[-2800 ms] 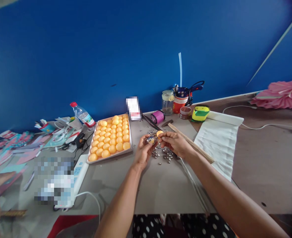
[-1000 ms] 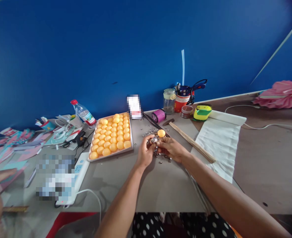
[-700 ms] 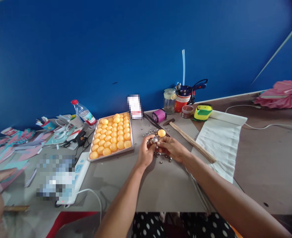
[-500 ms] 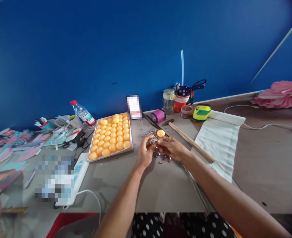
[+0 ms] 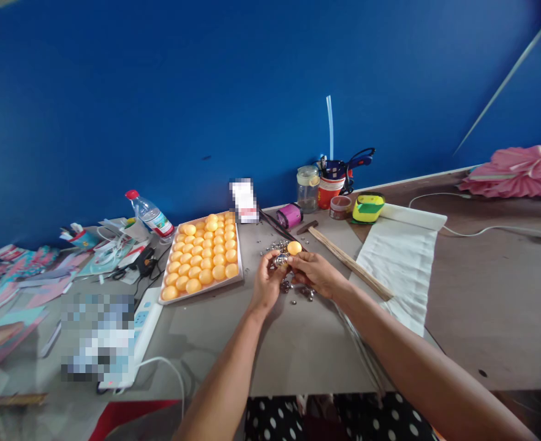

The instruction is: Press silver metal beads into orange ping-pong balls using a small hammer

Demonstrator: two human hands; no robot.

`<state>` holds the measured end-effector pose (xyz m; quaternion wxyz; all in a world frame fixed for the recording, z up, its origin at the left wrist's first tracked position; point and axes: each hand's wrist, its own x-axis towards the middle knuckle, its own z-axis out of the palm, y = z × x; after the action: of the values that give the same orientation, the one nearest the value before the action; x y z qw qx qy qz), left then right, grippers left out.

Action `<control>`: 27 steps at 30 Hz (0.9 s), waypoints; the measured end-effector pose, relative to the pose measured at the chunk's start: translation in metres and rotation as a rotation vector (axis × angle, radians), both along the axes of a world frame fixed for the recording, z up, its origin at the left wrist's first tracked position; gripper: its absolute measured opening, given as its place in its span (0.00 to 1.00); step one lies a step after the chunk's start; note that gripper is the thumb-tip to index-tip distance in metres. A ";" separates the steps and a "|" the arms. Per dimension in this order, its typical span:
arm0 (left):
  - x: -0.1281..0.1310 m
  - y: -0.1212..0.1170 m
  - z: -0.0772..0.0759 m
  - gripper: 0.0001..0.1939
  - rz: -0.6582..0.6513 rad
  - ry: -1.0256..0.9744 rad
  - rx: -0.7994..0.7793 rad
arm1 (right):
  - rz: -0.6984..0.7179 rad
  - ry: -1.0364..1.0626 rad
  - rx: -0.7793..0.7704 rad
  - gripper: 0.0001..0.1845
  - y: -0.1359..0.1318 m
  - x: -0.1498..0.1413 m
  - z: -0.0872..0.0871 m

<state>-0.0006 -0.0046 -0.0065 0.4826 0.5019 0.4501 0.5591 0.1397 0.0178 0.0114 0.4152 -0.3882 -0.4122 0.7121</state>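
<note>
Shiny metal piece sits between both sets of fingers, above the table; from where I watch, I cannot tell whether it is one round body or a small cluster. My left hand has its fingers curled around the piece from the left and below, with little gap left, so I read it as the holding side. My right hand has thumb and forefinger drawn together against the piece's right side; whether they also pinch some smaller part I cannot tell. I judge the step in hand to be close fingertip work, one side steadying while the other presses or adjusts. Just beyond the right fingers is an orange ball, and I cannot tell whether it touches them or only lies behind. Small metal beads are scattered beneath and around the fingers, the tray of orange balls lies to their left, and wooden sticks slant along their right. By my judgement, the next move calls for a firm left hold and small, light motions from the right, staying clear of that orange ball.
</note>
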 end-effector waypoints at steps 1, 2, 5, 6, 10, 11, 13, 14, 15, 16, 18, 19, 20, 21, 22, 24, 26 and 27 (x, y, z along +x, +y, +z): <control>0.001 0.001 0.000 0.22 -0.031 -0.092 -0.032 | 0.006 0.008 0.061 0.20 0.001 0.005 0.004; 0.002 0.002 0.000 0.23 -0.062 -0.180 -0.061 | -0.016 -0.009 0.136 0.19 0.003 0.010 0.007; 0.002 0.003 0.002 0.25 -0.105 -0.343 -0.123 | -0.157 -0.323 0.351 0.14 0.013 0.028 0.012; 0.002 0.003 0.003 0.25 -0.103 -0.363 -0.136 | -0.172 -0.507 0.426 0.11 0.017 0.033 0.011; 0.000 0.003 0.007 0.23 -0.086 -0.438 -0.152 | 0.010 -1.043 0.591 0.09 0.024 0.041 0.000; 0.000 0.003 0.008 0.22 -0.087 -0.463 -0.153 | 0.070 -1.131 0.608 0.11 0.024 0.040 -0.003; -0.001 0.003 0.009 0.21 -0.097 -0.507 -0.157 | 0.153 -1.261 0.634 0.14 0.022 0.037 -0.009; -0.001 0.004 0.009 0.21 -0.101 -0.518 -0.158 | 0.175 -1.300 0.644 0.16 0.021 0.035 -0.011; -0.001 0.004 0.009 0.21 -0.101 -0.521 -0.156 | 0.183 -1.325 0.650 0.16 0.020 0.033 -0.012; -0.001 0.004 0.009 0.20 -0.101 -0.513 -0.154 | 0.182 -1.338 0.654 0.17 0.019 0.031 -0.013; -0.001 0.004 0.008 0.20 -0.101 -0.481 -0.151 | 0.173 -1.336 0.664 0.15 0.017 0.027 -0.013; -0.001 0.004 0.007 0.20 -0.103 -0.464 -0.149 | 0.172 -1.327 0.667 0.13 0.016 0.025 -0.013; -0.001 0.004 0.007 0.21 -0.109 -0.449 -0.147 | 0.172 -1.317 0.668 0.12 0.016 0.024 -0.012; -0.001 0.004 0.006 0.21 -0.116 -0.436 -0.145 | 0.173 -1.307 0.669 0.11 0.015 0.023 -0.012; -0.001 0.003 0.005 0.21 -0.121 -0.421 -0.144 | 0.173 -1.301 0.669 0.10 0.015 0.022 -0.012; 0.000 0.003 0.004 0.21 -0.123 -0.387 -0.143 | 0.173 -1.302 0.669 0.09 0.014 0.021 -0.012; 0.000 0.003 0.003 0.22 -0.120 -0.356 -0.146 | 0.180 -1.320 0.677 0.10 0.014 0.019 -0.013; 0.000 0.003 0.002 0.22 -0.117 -0.346 -0.144 | 0.188 -1.334 0.683 0.10 0.013 0.019 -0.013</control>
<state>-0.0007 -0.0019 -0.0041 0.6192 0.3879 0.3694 0.5743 0.1583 0.0312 -0.0013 0.1123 -0.5501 -0.8052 0.1910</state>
